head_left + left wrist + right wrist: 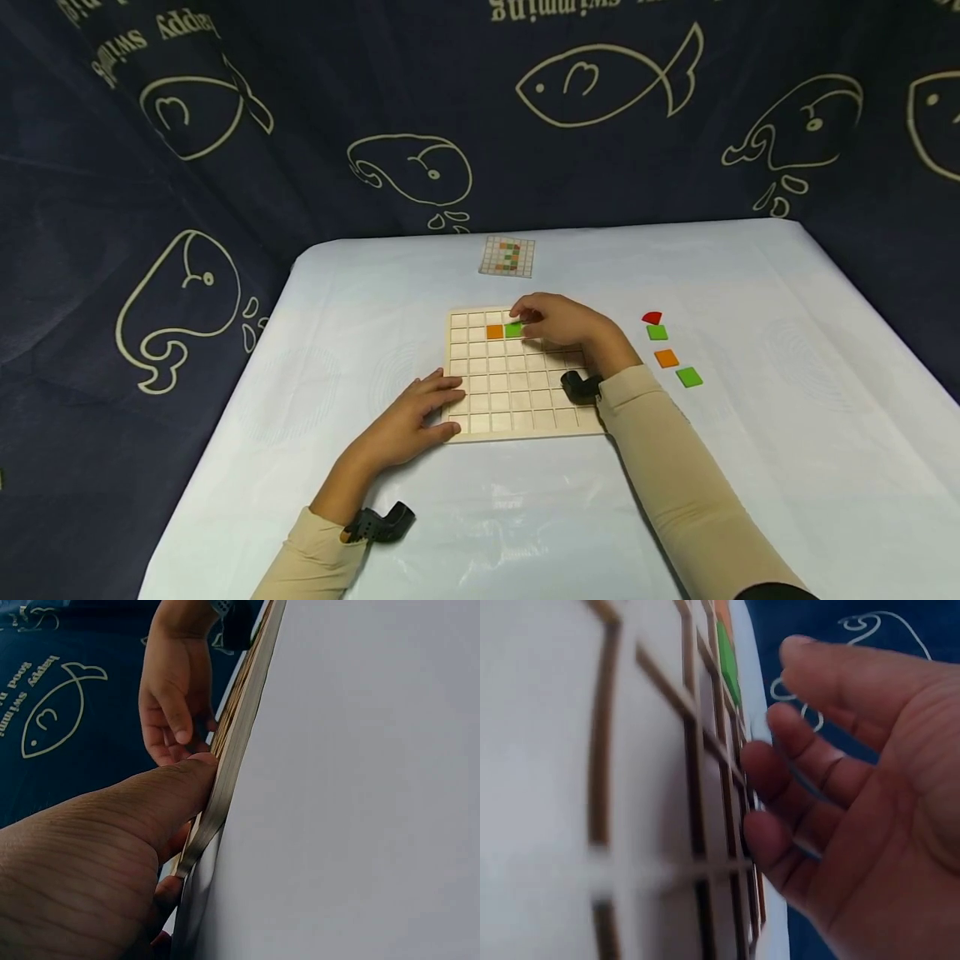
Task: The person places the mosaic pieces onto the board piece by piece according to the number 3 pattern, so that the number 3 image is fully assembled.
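The left hand (408, 421) is laid flat against the near left corner of the wooden grid board (517, 404), its fingers (442, 387) straight and pressed on the board's left edge, with the thumb against the near edge; nothing is gripped. The forearm is extended from the near edge of the bench (750, 467) in a beige sleeve. The right hand (562, 325) is reached across the board from the right, palm down, its fingers (795, 761) loosely bent and relaxed above the grid, the fingertips at or just over a green tile (513, 330) in the second row from the far edge; contact cannot be confirmed, and no grip is seen. Tiles on the board, counted: two, one orange tile (494, 332) and the green one, side by side. Loose tiles on the bench right of the board, counted: four, namely one red piece (652, 317), two green (657, 332) (688, 377) and one orange (666, 358). One pattern card (507, 256) is lying toward the far edge.
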Motion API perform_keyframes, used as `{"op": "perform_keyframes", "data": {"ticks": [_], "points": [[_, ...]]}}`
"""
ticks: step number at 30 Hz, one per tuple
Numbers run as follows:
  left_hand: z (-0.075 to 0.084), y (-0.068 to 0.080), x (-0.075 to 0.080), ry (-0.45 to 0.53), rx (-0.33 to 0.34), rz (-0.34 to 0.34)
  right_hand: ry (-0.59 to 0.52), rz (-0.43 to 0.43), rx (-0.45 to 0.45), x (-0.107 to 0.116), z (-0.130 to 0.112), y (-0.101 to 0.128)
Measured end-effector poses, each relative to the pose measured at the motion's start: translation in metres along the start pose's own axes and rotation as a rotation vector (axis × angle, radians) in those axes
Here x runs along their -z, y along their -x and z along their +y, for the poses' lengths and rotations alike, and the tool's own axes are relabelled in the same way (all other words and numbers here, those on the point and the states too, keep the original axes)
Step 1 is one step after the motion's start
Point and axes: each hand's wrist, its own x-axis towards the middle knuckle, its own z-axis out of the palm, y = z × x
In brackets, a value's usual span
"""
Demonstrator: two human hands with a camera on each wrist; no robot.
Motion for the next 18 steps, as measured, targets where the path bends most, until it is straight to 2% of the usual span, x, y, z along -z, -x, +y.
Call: {"op": "perform_keyframes", "data": {"ticks": [8,18], "points": [[-0.001,0.001,0.0,-0.002,0.016,-0.004,-0.032,0.034,-0.022,0.021,0.003,0.02],[-0.002,0.001,0.0,-0.004,-0.005,0.002,0.079,0.115,-0.093,0.047,0.02,0.05]]}}
